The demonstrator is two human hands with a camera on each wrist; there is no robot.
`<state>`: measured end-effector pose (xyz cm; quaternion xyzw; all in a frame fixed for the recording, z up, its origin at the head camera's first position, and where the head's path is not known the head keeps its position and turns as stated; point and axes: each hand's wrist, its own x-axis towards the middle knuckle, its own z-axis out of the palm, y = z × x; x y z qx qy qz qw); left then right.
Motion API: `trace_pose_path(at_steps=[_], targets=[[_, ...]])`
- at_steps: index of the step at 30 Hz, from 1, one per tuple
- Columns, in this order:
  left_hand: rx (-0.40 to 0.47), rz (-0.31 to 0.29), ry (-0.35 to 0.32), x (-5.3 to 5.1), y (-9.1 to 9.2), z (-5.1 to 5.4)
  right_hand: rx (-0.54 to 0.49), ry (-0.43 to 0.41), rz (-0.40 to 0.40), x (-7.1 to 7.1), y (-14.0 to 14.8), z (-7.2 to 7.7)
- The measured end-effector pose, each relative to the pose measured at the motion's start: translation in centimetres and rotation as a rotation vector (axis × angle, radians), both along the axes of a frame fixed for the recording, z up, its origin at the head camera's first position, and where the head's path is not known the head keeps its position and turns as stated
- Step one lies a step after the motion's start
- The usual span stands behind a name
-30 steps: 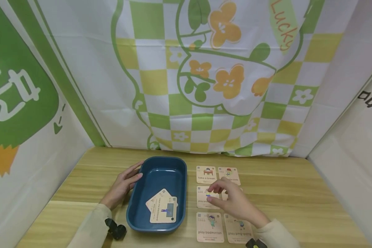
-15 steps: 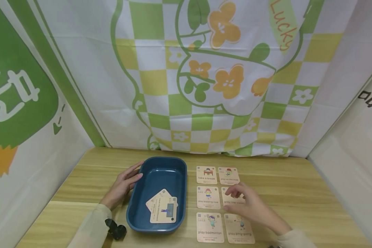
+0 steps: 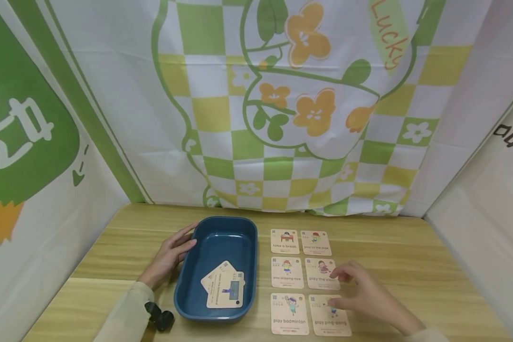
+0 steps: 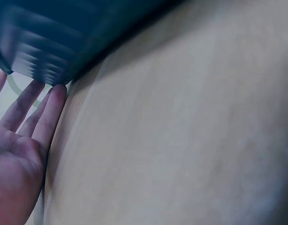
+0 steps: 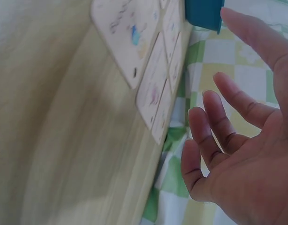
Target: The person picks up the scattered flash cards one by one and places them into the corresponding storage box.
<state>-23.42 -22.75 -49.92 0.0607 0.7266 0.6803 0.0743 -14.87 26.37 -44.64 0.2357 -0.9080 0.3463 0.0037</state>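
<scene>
My left hand (image 3: 168, 259) rests against the left wall of the blue tray (image 3: 250, 304), its thumb at the rim; in the left wrist view the fingers (image 4: 50, 115) touch the tray's outer side. Inside the tray lie overlapping cards, the top one (image 3: 225, 297) showing a blackboard picture. Over the right edge of the violin card (image 3: 318, 282) and the ping-pong card (image 3: 331, 325) hovers my right hand (image 3: 363, 294), fingers relaxed and apart. It holds nothing, as the right wrist view of the hand (image 5: 242, 140) shows.
Right of the tray, cards lie in two columns: take a break (image 3: 284, 246), slide (image 3: 316, 247), skipping rope (image 3: 287, 280) and badminton (image 3: 289, 325) among them. A patterned cloth (image 3: 248, 156) hangs behind the wooden table (image 3: 410, 266). A small black device (image 3: 160, 317) sits at the left wrist.
My right hand has moved right and toward the near side, from above the skipping rope card, uncovering the slide card and most of the violin card. The left hand and tray look unmoved.
</scene>
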Motion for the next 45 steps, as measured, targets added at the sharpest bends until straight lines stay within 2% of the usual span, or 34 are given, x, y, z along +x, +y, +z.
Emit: trace_pose_path(at_steps=[6,15,25,35,45], targets=[[-0.004,0.005,-0.007,0.0,0.0,0.0,0.068,-0.050,-0.030,0.4,0.7,-0.3],[0.007,-0.003,0.000,0.0,0.0,0.0,0.153,-0.174,-0.112,1.1,1.1,-1.4],[0.006,-0.005,0.006,-0.1,0.0,0.0,0.286,-0.181,-0.128,1.4,1.2,-2.2],[0.005,0.000,0.008,0.0,0.0,0.0,0.291,-0.204,-0.101,1.4,1.5,-2.0],[0.015,0.005,0.008,0.0,0.0,-0.1,0.307,-0.157,-0.086,1.4,1.5,-2.2]])
